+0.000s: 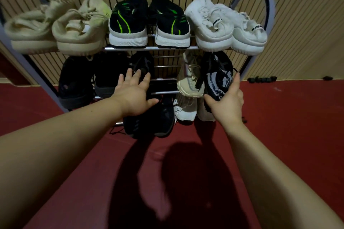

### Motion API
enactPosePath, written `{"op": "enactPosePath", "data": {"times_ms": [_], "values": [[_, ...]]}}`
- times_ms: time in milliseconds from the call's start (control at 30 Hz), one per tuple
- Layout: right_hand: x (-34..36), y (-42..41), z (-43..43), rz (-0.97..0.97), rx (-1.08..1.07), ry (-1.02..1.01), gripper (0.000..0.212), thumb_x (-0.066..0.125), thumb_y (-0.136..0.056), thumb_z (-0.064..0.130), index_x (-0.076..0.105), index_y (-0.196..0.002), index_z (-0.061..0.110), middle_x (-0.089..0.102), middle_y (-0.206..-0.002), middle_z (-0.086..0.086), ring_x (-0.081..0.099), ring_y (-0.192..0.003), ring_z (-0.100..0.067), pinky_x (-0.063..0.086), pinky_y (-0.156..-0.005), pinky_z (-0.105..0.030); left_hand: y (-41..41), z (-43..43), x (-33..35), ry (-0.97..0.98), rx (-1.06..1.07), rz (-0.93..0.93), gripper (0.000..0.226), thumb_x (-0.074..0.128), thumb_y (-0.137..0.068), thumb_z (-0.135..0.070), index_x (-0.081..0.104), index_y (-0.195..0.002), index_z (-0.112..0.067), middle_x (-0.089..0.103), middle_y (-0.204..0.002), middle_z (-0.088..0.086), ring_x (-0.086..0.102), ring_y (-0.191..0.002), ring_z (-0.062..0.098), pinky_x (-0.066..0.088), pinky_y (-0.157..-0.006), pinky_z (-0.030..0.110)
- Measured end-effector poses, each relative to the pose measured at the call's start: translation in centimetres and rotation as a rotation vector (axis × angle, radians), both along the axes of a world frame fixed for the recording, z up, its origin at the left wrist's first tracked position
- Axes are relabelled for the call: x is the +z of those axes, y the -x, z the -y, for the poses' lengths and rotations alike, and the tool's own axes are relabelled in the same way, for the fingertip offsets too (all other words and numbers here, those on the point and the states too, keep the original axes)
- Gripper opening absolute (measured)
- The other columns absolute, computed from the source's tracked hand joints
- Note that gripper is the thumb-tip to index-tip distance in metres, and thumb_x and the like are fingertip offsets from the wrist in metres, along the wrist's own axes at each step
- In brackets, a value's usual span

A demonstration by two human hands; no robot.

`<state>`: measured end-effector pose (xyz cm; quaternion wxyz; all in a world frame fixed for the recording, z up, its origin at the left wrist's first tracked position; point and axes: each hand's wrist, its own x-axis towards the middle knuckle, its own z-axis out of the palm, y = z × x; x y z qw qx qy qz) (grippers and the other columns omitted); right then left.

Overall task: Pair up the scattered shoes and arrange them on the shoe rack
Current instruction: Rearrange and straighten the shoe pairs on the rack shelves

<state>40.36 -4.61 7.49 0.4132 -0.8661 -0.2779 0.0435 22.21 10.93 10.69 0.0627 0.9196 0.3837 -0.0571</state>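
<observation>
A red floor [279, 135] runs up to a wall of vertical wooden slats [307, 24], and a metal shoe rack [149, 48] with curved side frames stands against it.

The top shelf carries six shoes in three pairs, heels toward the camera: two beige knit shoes [55, 29] on the left, two black shoes with green stripes [149, 24] in the middle, two white shoes [227, 26] on the right.

On the middle shelf three dark shoes [78, 82] sit to the left, too shadowed to tell whether any match. To the right stand one cream shoe [189, 80] and, just beside it, one black-and-white mesh shoe [217, 78].

Lower down are one black shoe [158, 117] and what look like two white shoes [186, 109], the second mostly hidden.

The left hand [135, 95] is spread flat, fingers straight, fingertips on the rightmost dark shoe of the middle shelf. The right hand [227, 104] grips the mesh shoe from its right side, thumb beneath its heel and fingers curled up along its edge. The two hands are well apart.
</observation>
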Motion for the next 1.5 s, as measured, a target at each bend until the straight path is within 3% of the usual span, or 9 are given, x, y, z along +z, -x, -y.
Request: {"op": "enactPosePath", "data": {"times_ms": [100, 300, 567, 700, 1033, 1167, 1267, 1367, 1500], "values": [[0.2, 1.3, -1.1, 0.074, 0.069, -0.013, 0.105, 0.071, -0.081, 0.029, -0.006, -0.151, 0.017, 0.026, -0.148, -0.02, 0.021, -0.138, -0.033, 0.016, -0.114, -0.04, 0.4, -0.5, 0.0, 0.001, 0.027, 0.029, 0.086, 0.047, -0.09, -0.055, -0.003, -0.151, -0.019, -0.006, -0.159, 0.011, -0.014, -0.145, 0.031, -0.008, -0.116, 0.043], [0.6, 4.5, -6.8, 0.163, 0.156, 0.071, 0.105, 0.068, -0.082, 0.035, -0.01, -0.151, 0.021, 0.028, -0.145, -0.018, 0.027, -0.133, -0.034, 0.02, -0.112, -0.042, 1.1, -1.2, -0.2, 0.004, 0.052, 0.018, 0.089, 0.049, -0.089, -0.054, -0.004, -0.151, -0.019, -0.008, -0.159, 0.01, -0.015, -0.145, 0.03, -0.008, -0.116, 0.043], [-1.1, 7.4, -12.5, -0.079, 0.221, 0.317, 0.094, 0.057, -0.087, 0.049, -0.004, -0.151, 0.017, 0.018, -0.148, -0.027, 0.022, -0.135, -0.04, 0.019, -0.112, -0.043, 1.4, -3.2, 0.5, -0.035, 0.01, -0.075, 0.095, 0.056, -0.086, -0.051, -0.005, -0.151, -0.016, -0.003, -0.159, 0.01, -0.012, -0.145, 0.03, -0.006, -0.116, 0.044], [-1.4, 6.6, -11.2, 0.054, 0.277, 0.38, 0.095, 0.056, -0.086, 0.055, -0.001, -0.151, 0.017, 0.027, -0.146, -0.025, 0.03, -0.132, -0.037, 0.026, -0.109, -0.041, 0.8, -3.9, 0.3, -0.04, -0.009, -0.082, 0.095, 0.056, -0.085, -0.051, -0.004, -0.151, -0.016, 0.0, -0.159, 0.011, -0.01, -0.145, 0.031, -0.005, -0.117, 0.044], [-1.8, 7.1, -11.8, 0.235, 0.229, 0.392, 0.085, 0.058, -0.086, 0.051, 0.011, -0.15, 0.02, 0.027, -0.145, -0.022, 0.03, -0.129, -0.036, 0.024, -0.107, -0.041, -0.2, -4.8, -0.5, -0.025, -0.075, -0.106, 0.095, 0.059, -0.086, -0.044, -0.004, -0.151, -0.015, 0.005, -0.158, 0.01, -0.005, -0.146, 0.029, -0.002, -0.118, 0.044], [-1.3, 6.4, -11.3, 0.182, 0.353, 0.456, 0.081, 0.05, -0.088, 0.057, 0.009, -0.151, 0.028, 0.012, -0.153, -0.023, 0.018, -0.137, -0.037, 0.015, -0.111, -0.042, -0.6, -4.9, -0.9, 0.013, -0.087, -0.113, 0.092, 0.056, -0.088, -0.044, -0.004, -0.151, -0.014, 0.006, -0.158, 0.01, -0.003, -0.146, 0.027, -0.002, -0.118, 0.042], [-1.1, 4.9, -9.6, 0.285, 0.487, 0.598, 0.078, 0.045, -0.09, 0.058, -0.003, -0.149, 0.04, -0.001, -0.157, -0.021, -0.002, -0.145, -0.035, 0.001, -0.115, -0.046, -0.9, -4.9, -1.6, 0.078, -0.083, -0.147, 0.087, 0.052, -0.092, -0.043, -0.004, -0.15, -0.012, 0.007, -0.158, 0.011, 0.002, -0.147, 0.023, -0.002, -0.118, 0.039], [-1.2, 3.8, -8.4, 0.37, 0.519, 0.667, 0.07, 0.035, -0.094, 0.057, -0.009, -0.147, 0.045, 0.005, -0.159, -0.016, -0.007, -0.146, -0.034, -0.008, -0.114, -0.052, -1.0, -5.1, -2.3, 0.145, -0.075, -0.142, 0.082, 0.048, -0.095, -0.039, -0.005, -0.15, -0.01, 0.004, -0.159, 0.013, 0.002, -0.147, 0.022, -0.002, -0.118, 0.037], [-1.8, 3.8, -8.9, 0.377, 0.516, 0.635, 0.061, 0.033, -0.095, 0.057, 0.004, -0.148, 0.046, 0.016, -0.157, -0.014, -0.009, -0.146, -0.029, -0.011, -0.113, -0.055, -1.1, -5.6, -2.5, 0.162, -0.092, -0.153, 0.081, 0.046, -0.095, -0.039, -0.005, -0.15, -0.011, 0.003, -0.159, 0.012, 0.003, -0.147, 0.023, -0.001, -0.119, 0.037]]}}
